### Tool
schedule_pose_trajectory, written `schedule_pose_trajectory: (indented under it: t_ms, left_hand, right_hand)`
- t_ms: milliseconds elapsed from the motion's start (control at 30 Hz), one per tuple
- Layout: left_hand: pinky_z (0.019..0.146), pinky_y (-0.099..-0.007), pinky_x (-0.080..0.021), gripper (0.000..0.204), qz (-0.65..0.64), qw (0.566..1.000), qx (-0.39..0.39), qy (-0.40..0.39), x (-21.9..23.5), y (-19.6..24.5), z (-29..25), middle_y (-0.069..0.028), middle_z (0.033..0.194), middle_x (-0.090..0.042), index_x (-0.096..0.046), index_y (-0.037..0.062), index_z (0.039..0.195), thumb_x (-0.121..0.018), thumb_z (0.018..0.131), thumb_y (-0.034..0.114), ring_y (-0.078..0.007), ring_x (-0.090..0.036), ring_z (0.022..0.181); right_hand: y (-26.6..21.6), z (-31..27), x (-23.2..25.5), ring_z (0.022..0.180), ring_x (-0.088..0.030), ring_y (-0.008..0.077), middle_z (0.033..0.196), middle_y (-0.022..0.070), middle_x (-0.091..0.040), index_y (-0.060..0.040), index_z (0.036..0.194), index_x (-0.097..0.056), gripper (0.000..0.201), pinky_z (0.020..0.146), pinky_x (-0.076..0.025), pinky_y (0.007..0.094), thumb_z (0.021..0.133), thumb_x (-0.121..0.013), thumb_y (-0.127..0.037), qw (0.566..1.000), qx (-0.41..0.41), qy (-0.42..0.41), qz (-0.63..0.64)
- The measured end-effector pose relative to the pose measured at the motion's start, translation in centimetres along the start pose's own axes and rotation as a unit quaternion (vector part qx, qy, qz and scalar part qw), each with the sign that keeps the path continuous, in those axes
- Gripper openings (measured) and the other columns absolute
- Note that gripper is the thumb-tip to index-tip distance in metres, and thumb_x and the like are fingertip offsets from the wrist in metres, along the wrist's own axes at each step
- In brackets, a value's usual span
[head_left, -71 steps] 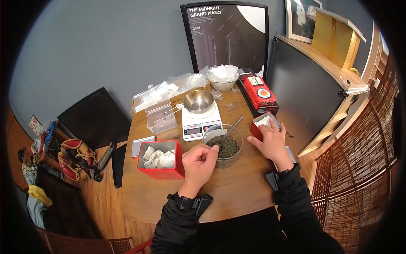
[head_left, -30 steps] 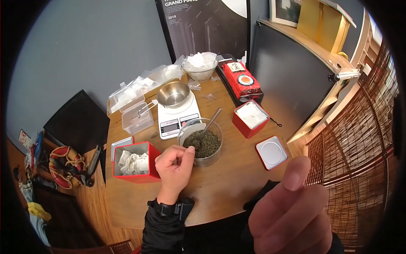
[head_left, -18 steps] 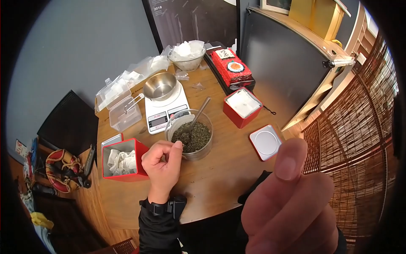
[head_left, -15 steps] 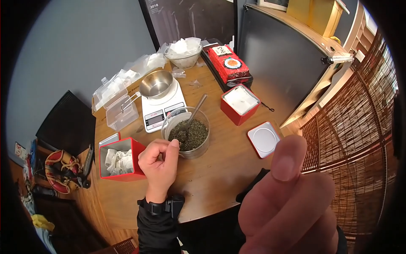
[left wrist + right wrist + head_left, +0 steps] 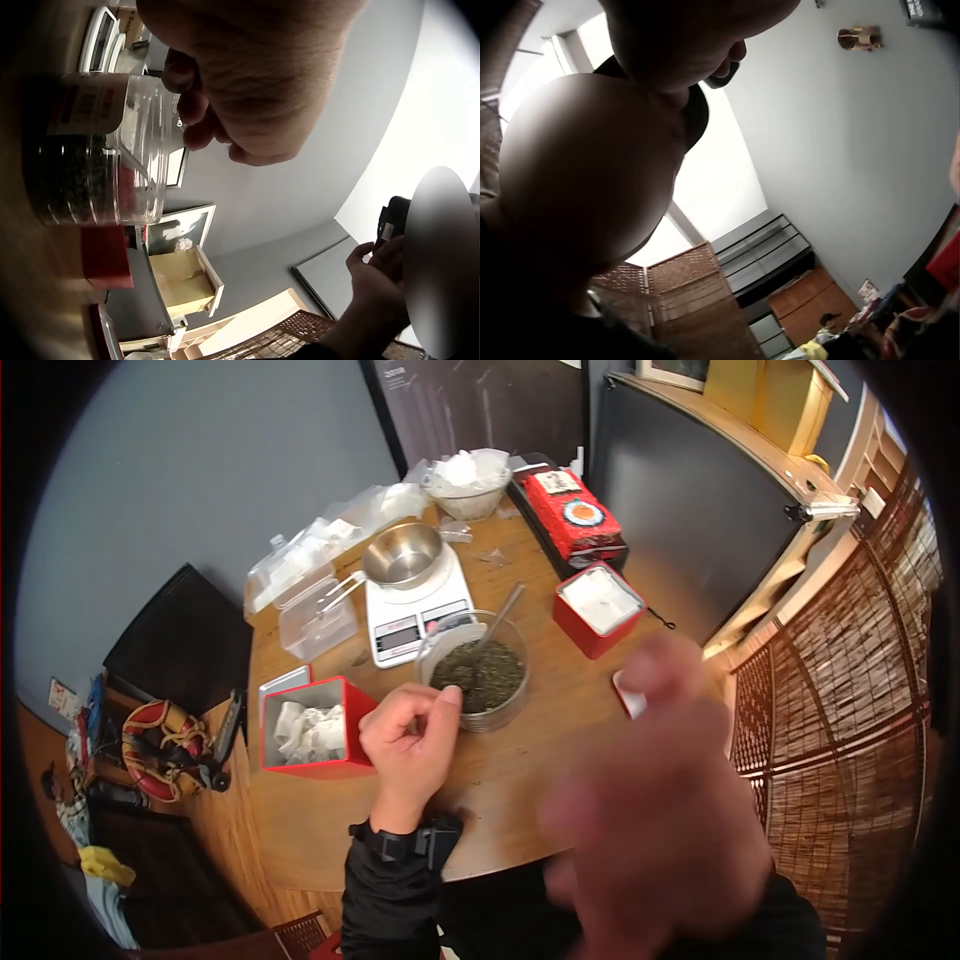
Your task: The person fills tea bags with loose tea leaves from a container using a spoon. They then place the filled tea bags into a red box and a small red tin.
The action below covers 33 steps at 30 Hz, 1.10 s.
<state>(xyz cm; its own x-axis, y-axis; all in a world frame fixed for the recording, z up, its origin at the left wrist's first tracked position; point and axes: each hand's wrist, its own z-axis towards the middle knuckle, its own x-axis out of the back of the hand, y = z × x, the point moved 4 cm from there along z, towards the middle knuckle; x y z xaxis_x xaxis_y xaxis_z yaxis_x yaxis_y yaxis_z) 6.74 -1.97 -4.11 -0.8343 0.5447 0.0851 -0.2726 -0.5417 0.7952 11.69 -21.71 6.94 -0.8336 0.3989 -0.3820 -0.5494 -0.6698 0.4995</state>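
My left hand (image 5: 410,745) stays beside a clear jar (image 5: 500,715) of dried green-brown leaves (image 5: 500,678). Its fingers are curled, the thumb lies along the index finger, and nothing shows between them. In the left wrist view the fingertips hang close to the jar (image 5: 159,187) rim. A metal spoon (image 5: 505,610) leans in the leaves. My right hand (image 5: 660,810) is raised close to the head camera and blurred, fingers apart. The left wrist view shows that right hand (image 5: 379,289) with its fingertips at a dark head-worn device (image 5: 394,217).
A red tin (image 5: 355,725) with white pouches stands left, another red tin (image 5: 588,638) with white contents right, near a partly hidden lid (image 5: 630,698). Behind the jar are a kitchen scale (image 5: 390,648) bearing a steel pan (image 5: 403,555), a plastic box (image 5: 318,628), a bowl (image 5: 468,500) and a red packet (image 5: 575,510).
My right hand has left the right tin, risen close to the head camera, and now its fingers spread from the earlier thumb-on-finger pose. The head view has shifted; my left hand stays by the jar.
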Motion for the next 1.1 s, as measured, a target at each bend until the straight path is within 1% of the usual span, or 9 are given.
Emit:
schedule_pose_trajectory:
  t_ms: [67, 133, 267, 367, 433, 500, 567, 733, 1100]
  left_hand:
    - [0.05, -0.022, -0.039, 0.023, 0.04, 0.998, -0.05, -0.009, 0.1, 0.7, 0.3, -0.0036, 0.067, -0.063, -0.057, 0.0009, 0.068, -0.074, 0.083, -0.002, -0.0056, -0.051, 0.056]
    - [0.05, -0.0227, -0.04, 0.023, 0.051, 0.997, -0.052, -0.003, 0.1, 1.1, 0.4, -0.0032, 0.067, -0.064, -0.057, 0.0008, 0.067, -0.074, 0.083, -0.001, -0.0061, -0.052, 0.055]
    - [0.064, -0.0253, -0.05, 0.012, -0.111, 0.988, 0.089, -0.063, 0.0, 4.6, -0.2, -0.0089, 0.085, -0.07, -0.063, -0.0005, 0.079, -0.066, 0.09, 0.002, -0.0104, -0.061, 0.071]
    - [0.076, -0.0339, -0.054, 0.019, -0.379, 0.866, 0.216, -0.245, -0.6, 9.6, -1.9, -0.0156, 0.101, -0.071, -0.066, -0.0032, 0.097, -0.054, 0.099, 0.011, -0.0229, -0.067, 0.085]
    - [0.08, -0.038, -0.053, 0.028, -0.342, 0.859, 0.031, -0.379, -1.3, 14.4, -1.5, -0.0175, 0.105, -0.069, -0.065, -0.0048, 0.102, -0.054, 0.1, 0.02, -0.0308, -0.066, 0.09]
    - [0.08, -0.0393, -0.053, 0.028, -0.426, 0.772, 0.039, -0.471, -2.6, 16.5, -2.3, -0.0187, 0.103, -0.067, -0.065, -0.0025, 0.098, -0.06, 0.095, 0.025, -0.0353, -0.065, 0.092]
    - [0.074, -0.0373, -0.054, 0.053, -0.364, 0.797, 0.221, -0.429, -0.6, 15.5, -3.0, -0.0154, 0.097, -0.071, -0.07, 0.0042, 0.104, -0.081, 0.077, 0.049, -0.027, -0.069, 0.088]
    - [0.066, -0.035, -0.052, 0.065, -0.469, 0.764, -0.05, -0.44, -2.7, 19.1, -3.4, -0.0142, 0.087, -0.069, -0.069, -0.0008, 0.096, -0.09, 0.062, 0.051, -0.0276, -0.068, 0.078]
    - [0.066, -0.0346, -0.053, 0.075, -0.516, 0.718, -0.032, -0.466, -2.8, 18.4, -3.5, -0.0137, 0.084, -0.07, -0.07, 0.0, 0.093, -0.091, 0.054, 0.061, -0.0292, -0.069, 0.077]
  right_hand:
    - [-3.1, 1.6, -1.2, 0.079, -0.061, 0.0229, 0.075, 0.0015, -0.057, -0.012, 0.07, -0.049, 0.017, 0.073, -0.045, 0.0398, 0.074, -0.065, -0.008, 0.816, -0.106, -0.001, 0.569]
    - [-7.4, 3.0, -1.3, 0.08, -0.063, 0.0251, 0.075, 0.0043, -0.057, -0.0088, 0.067, -0.048, 0.027, 0.071, -0.045, 0.0353, 0.063, -0.069, 0.009, 0.323, -0.157, 0.033, 0.933]
    - [-14.1, -0.4, -0.5, 0.079, -0.061, 0.0281, 0.08, 0.0084, -0.063, -0.0047, 0.08, -0.062, 0.016, 0.075, -0.046, 0.0379, 0.067, -0.065, 0.004, 0.261, -0.233, -0.13, 0.928]
    - [-15.6, -1.9, -1.1, 0.081, -0.062, 0.0264, 0.083, 0.0085, -0.065, -0.0026, 0.089, -0.066, 0.018, 0.076, -0.048, 0.0351, 0.072, -0.064, 0.004, 0.21, -0.242, -0.186, 0.929]
    - [-16.3, -2.2, -1.0, 0.082, -0.062, 0.0233, 0.085, 0.0087, -0.066, -0.0019, 0.091, -0.067, 0.017, 0.076, -0.049, 0.0333, 0.076, -0.064, 0.004, 0.213, -0.214, -0.202, 0.932]
    - [-16.5, -2.3, -0.5, 0.082, -0.062, 0.0223, 0.085, 0.0093, -0.067, -0.0014, 0.09, -0.067, 0.014, 0.074, -0.049, 0.0325, 0.077, -0.065, 0.003, 0.195, -0.199, -0.211, 0.937]
    - [-16.3, -2.1, -0.3, 0.081, -0.062, 0.0223, 0.084, 0.0092, -0.067, -0.0012, 0.088, -0.067, 0.012, 0.075, -0.049, 0.0323, 0.077, -0.065, 0.003, 0.232, -0.184, -0.206, 0.933]
    - [-17.5, -3.6, -1.2, 0.084, -0.06, 0.0158, 0.086, 0.0069, -0.066, 0.0011, 0.09, -0.067, 0.009, 0.078, -0.048, 0.0279, 0.082, -0.065, 0.004, 0.16, -0.237, -0.251, 0.925]
    - [-18.8, -5.0, -1.9, 0.085, -0.06, 0.0105, 0.089, 0.0043, -0.064, 0.0018, 0.096, -0.066, 0.01, 0.08, -0.048, 0.025, 0.086, -0.064, 0.003, 0.172, -0.224, -0.267, 0.921]
